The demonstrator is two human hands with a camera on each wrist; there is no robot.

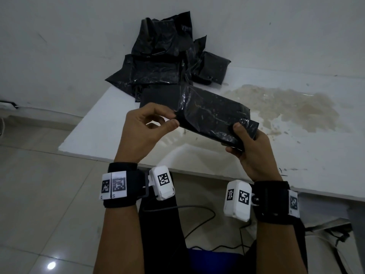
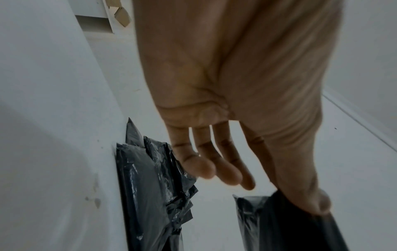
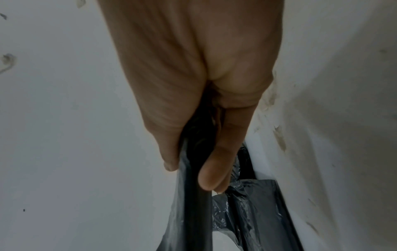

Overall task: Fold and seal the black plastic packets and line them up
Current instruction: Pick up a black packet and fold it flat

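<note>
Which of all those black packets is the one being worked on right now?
The long packet lifted off the table, pinched by the left hand and gripped by the right hand. The others lie heaped against the wall.

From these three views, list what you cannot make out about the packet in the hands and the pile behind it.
- Packet contents: the black plastic hides them in every view.
- Seal: the head view shows no clear closed edge; the right hand covers one end, and the left hand pinches the other.
- Pile count: overlapping packets hide one another; both wrist views cut it off.
- Right fingers: blurred in the wrist view.
</note>
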